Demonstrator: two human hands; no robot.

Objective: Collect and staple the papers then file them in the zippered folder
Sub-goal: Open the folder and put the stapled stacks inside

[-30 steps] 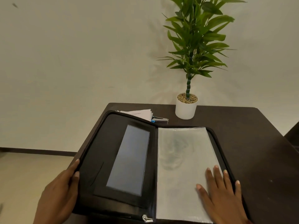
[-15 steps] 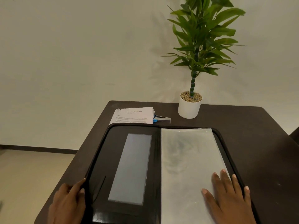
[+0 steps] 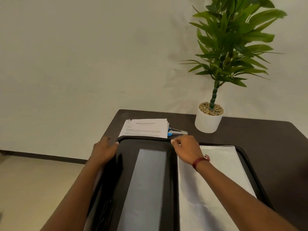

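Beyond the folder, a potted plant stands near the stapler.

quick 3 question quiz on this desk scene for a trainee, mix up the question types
1. True or false: the papers are already inside the zippered folder.
2. What lies right beside the papers' right edge? A) a mug B) the stapler C) a phone
3. Fill in: the left hand is at the open folder's far-___ corner.

Key:
1. False. The papers lie on the table beyond the open folder.
2. B
3. left
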